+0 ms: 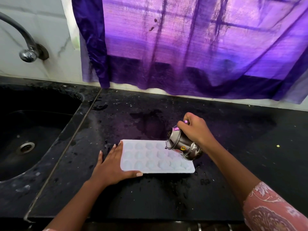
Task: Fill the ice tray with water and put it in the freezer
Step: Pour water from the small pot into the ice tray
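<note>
ice tray [156, 157]: flat on black surface [166, 197], right of sink [33, 130] | left hand [113, 167]: fingers spread, pressed to tray's left edge, thumb along near edge | right hand [195, 127]: fingers clamped on steel jug [183, 144], tilted, spout over tray's far right cells

A white ice tray [156, 157] lies flat on the dark, wet bench [150, 197]. The left hand [113, 165] presses flat at its nine o'clock end, thumb along the near edge. The right hand [195, 127] has its grip closed round a steel pot [181, 144], tilted mouth-down over the tray's two o'clock corner. A black sink [33, 130] sits at nine o'clock, a tap [25, 45] at ten, a purple curtain [191, 47] at twelve.
</note>
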